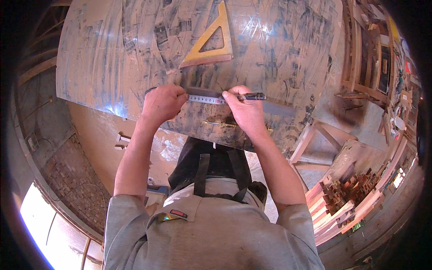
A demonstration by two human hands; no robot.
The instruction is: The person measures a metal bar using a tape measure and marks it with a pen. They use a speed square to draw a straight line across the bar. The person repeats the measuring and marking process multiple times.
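Note:
A white measuring tape blade [207,99] stretches between my two hands, over a dark, narrow strip [279,108] lying on the table. My left hand [163,104] is closed on the tape's left part, and its case does not show. A dark tip juts out beyond that fist; what it belongs to I cannot tell. My right hand [245,108] pinches the blade with thumb and finger while also holding a black pen [253,96], which points sideways. Beyond the hands lies a yellow triangular square [208,44] with a reddish-brown base edge.
The worn, scuffed table [103,58] spreads out before me. Close to its near edge lies a thin yellowish object [220,124], partly behind my right forearm. Stacked wood pieces [346,193] fill the lower right, beside a wooden frame [321,139].

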